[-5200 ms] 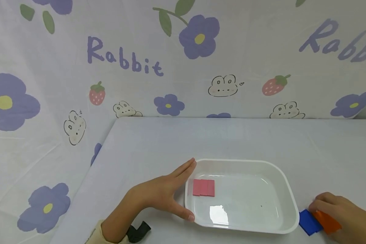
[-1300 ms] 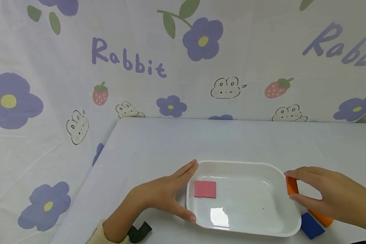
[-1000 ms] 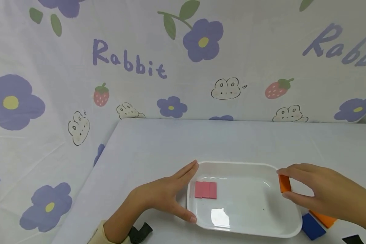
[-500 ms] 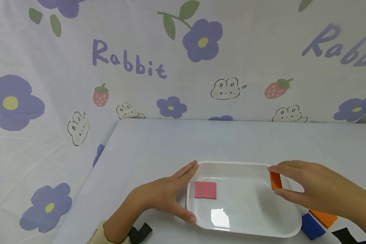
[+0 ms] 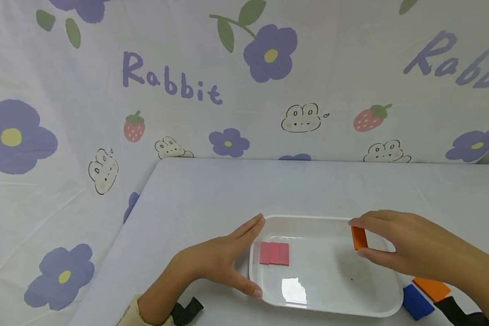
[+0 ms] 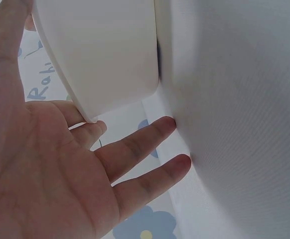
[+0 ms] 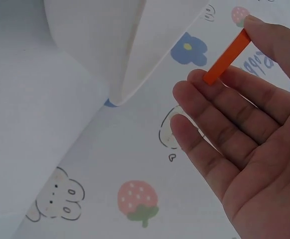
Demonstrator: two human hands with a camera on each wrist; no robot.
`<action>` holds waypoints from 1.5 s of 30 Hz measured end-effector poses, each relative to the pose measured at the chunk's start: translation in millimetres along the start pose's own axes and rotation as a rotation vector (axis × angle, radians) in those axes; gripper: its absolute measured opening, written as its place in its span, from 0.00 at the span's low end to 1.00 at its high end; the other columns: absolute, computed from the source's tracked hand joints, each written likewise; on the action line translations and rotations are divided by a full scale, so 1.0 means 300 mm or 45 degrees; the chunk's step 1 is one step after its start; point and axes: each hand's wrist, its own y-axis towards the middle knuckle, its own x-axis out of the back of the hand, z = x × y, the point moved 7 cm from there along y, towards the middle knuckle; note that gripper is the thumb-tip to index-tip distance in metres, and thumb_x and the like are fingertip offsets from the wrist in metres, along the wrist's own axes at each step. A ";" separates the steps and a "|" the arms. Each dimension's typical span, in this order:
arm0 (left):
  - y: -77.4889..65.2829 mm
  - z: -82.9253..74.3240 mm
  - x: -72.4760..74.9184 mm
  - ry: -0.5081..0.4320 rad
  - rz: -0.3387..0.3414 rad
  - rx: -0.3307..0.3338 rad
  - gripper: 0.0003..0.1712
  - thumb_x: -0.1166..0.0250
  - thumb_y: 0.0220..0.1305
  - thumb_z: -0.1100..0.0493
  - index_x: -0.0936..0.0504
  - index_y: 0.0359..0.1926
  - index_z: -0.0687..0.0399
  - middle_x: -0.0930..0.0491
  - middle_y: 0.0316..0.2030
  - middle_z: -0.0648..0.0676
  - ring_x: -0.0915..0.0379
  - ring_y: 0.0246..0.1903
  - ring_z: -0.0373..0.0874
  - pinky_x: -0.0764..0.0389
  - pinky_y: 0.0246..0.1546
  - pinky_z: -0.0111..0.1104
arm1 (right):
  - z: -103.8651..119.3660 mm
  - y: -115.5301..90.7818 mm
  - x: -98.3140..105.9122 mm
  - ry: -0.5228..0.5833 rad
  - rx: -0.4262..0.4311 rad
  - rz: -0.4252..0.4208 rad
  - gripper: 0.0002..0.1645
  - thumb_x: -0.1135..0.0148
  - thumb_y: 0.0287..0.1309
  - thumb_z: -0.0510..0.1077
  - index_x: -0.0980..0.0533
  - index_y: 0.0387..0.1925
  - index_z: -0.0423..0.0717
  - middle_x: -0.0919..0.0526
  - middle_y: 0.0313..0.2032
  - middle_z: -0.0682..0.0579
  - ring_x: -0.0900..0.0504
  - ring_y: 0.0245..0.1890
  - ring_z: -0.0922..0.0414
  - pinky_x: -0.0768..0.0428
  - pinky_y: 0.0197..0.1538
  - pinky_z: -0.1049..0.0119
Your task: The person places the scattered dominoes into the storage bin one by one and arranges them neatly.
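Note:
My right hand (image 5: 411, 244) pinches an orange tile (image 5: 359, 238) by its ends between thumb and fingertips, over the right part of the white tray (image 5: 326, 310). The right wrist view shows this orange tile (image 7: 227, 57) edge-on, with the other fingers spread. My left hand (image 5: 224, 258) spans the tray's left end, thumb at the near corner and fingers at the far one. In the left wrist view its straight fingers lie along the tray wall (image 6: 100, 55), two fingertips reaching the table. Inside the tray, pink tiles (image 5: 274, 253) lie side by side at the left.
A blue tile stack (image 5: 418, 302) and more orange tiles (image 5: 432, 289) lie on the table just outside the tray's near right corner. Black straps (image 5: 187, 311) show at both wrists. Patterned cloth (image 5: 330, 59) hangs behind the white table (image 5: 212, 194).
My right hand has picked up an orange tile from beside the tray and carried it left across the rim, over the tray. The left hand has stayed at the tray's left end.

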 end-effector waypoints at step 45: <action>0.001 0.003 -0.002 -0.012 -0.013 -0.012 0.77 0.27 0.43 0.24 0.68 0.80 0.33 0.73 0.77 0.31 0.57 0.75 0.40 0.35 0.67 0.48 | 0.123 0.140 -0.025 -0.011 0.238 0.089 0.20 0.24 0.54 0.49 0.17 0.48 0.49 0.17 0.40 0.62 0.18 0.40 0.58 0.15 0.43 0.60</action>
